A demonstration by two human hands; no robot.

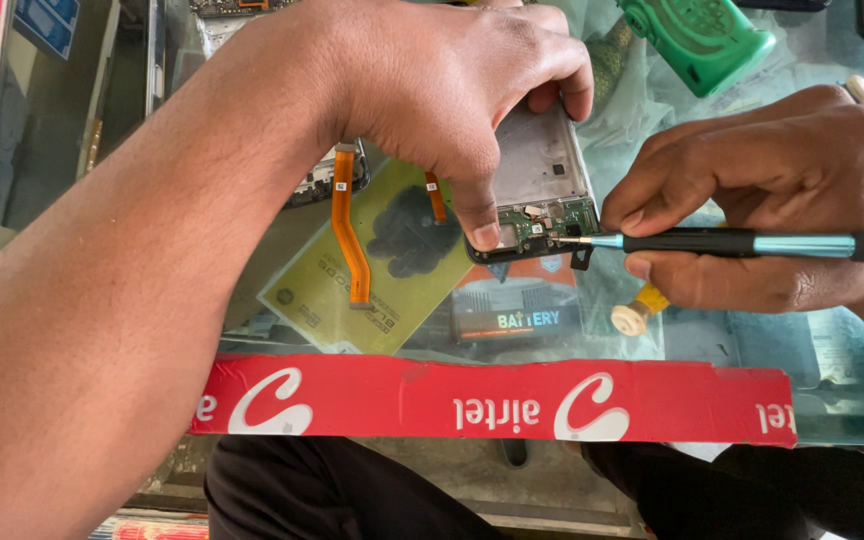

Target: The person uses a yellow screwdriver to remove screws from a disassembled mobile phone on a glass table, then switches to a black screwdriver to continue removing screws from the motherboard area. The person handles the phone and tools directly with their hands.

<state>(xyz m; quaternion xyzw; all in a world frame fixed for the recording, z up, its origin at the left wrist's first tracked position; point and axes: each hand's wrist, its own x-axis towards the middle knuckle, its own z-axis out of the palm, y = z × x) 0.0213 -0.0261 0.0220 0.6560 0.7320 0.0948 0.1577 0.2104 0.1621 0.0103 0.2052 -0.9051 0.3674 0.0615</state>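
**Opened phone frame held under screwdriver tip**

The opened phone frame (542,190) lies on the glass counter (752,340). I see my left hand (452,90) clamping it, fingers curled over the top edge, thumb pressing the lower corner. My right hand (762,200) pinches a teal-and-black screwdriver (732,243), tip touching the green circuit board (552,222). An orange flex cable (349,230) lies nearby.
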